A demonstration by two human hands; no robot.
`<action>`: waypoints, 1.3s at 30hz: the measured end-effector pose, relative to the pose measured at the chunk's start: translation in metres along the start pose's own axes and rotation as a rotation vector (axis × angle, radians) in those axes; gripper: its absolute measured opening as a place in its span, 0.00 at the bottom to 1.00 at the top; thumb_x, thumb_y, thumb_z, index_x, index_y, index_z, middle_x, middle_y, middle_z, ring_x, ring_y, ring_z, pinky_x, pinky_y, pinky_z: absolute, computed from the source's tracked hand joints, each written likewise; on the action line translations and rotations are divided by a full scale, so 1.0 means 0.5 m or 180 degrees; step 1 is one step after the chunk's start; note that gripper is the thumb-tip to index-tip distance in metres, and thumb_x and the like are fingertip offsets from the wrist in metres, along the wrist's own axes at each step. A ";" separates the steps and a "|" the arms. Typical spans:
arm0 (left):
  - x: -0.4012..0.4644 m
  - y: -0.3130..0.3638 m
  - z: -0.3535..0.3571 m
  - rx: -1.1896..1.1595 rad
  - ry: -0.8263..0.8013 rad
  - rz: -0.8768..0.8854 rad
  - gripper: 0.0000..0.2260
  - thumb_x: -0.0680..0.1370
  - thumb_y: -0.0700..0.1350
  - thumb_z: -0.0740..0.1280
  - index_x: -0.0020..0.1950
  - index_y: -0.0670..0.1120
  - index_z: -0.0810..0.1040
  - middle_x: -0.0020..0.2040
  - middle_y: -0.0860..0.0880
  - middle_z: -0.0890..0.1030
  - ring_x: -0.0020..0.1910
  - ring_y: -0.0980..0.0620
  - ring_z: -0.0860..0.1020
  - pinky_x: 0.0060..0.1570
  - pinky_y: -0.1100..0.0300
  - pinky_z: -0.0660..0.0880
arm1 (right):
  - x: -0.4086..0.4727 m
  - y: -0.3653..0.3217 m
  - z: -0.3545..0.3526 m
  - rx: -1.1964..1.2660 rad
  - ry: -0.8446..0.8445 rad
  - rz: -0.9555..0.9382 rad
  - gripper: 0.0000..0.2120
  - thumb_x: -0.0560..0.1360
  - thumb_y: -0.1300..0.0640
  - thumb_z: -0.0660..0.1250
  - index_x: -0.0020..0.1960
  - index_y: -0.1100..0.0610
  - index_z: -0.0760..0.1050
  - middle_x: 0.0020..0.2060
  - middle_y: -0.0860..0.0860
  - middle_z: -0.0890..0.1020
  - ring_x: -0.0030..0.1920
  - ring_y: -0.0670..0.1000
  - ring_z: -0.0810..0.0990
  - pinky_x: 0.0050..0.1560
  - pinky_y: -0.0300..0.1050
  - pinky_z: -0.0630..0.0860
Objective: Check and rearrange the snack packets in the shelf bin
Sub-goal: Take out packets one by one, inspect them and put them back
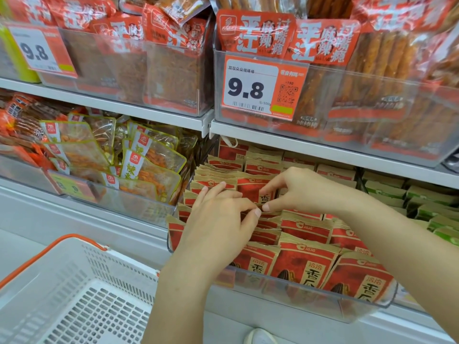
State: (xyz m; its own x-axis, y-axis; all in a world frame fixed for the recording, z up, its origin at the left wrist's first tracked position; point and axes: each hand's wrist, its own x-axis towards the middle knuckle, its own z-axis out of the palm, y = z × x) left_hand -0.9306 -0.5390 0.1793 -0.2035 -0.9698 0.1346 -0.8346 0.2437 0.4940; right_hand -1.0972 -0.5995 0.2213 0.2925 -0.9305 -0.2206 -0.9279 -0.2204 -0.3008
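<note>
— We can't see what our left hand [218, 219] covers: it lies over the left rows of red packets [305, 264], and the ones beneath it are hidden.

— And our right hand [295, 189]? Its fingertips dip between packets, so we can't tell whether they pinch one.

— The clear bin [310, 294] front blurs the lower halves of the front packets.

— The white basket [82, 294] is cut off by the left and bottom edges.

— On the price tag [263, 88] we read 9.8, but the small print is too fine. The left tag [39, 50] is blurred.

— The green packets [427, 207] run off the right edge.
</note>
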 end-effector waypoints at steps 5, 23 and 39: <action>-0.001 0.001 -0.002 0.0003 -0.0009 0.0007 0.16 0.83 0.58 0.56 0.66 0.60 0.77 0.73 0.57 0.70 0.79 0.55 0.52 0.76 0.55 0.41 | 0.027 0.002 0.010 0.0006 -0.0088 0.0053 0.38 0.70 0.43 0.73 0.75 0.50 0.62 0.71 0.48 0.70 0.69 0.48 0.69 0.65 0.41 0.66; -0.004 0.005 -0.007 -0.0032 -0.0088 -0.0040 0.15 0.83 0.57 0.56 0.67 0.60 0.76 0.75 0.57 0.67 0.79 0.55 0.51 0.76 0.55 0.40 | 0.028 -0.017 0.028 -0.0972 0.0325 -0.0379 0.29 0.76 0.48 0.67 0.74 0.52 0.64 0.76 0.47 0.58 0.67 0.51 0.71 0.63 0.46 0.70; -0.012 -0.010 -0.012 -0.0847 0.0773 0.0260 0.10 0.82 0.50 0.63 0.57 0.56 0.83 0.60 0.60 0.80 0.65 0.59 0.73 0.65 0.55 0.71 | 0.041 0.004 0.028 -0.0780 0.0608 -0.0025 0.32 0.74 0.45 0.68 0.74 0.51 0.63 0.71 0.56 0.69 0.68 0.58 0.71 0.64 0.52 0.72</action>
State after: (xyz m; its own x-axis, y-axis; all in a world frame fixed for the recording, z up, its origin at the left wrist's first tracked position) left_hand -0.9223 -0.5342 0.1812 -0.1098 -0.9237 0.3670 -0.6517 0.3457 0.6751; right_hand -1.0898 -0.6148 0.2033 0.2727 -0.9615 -0.0337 -0.9607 -0.2702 -0.0641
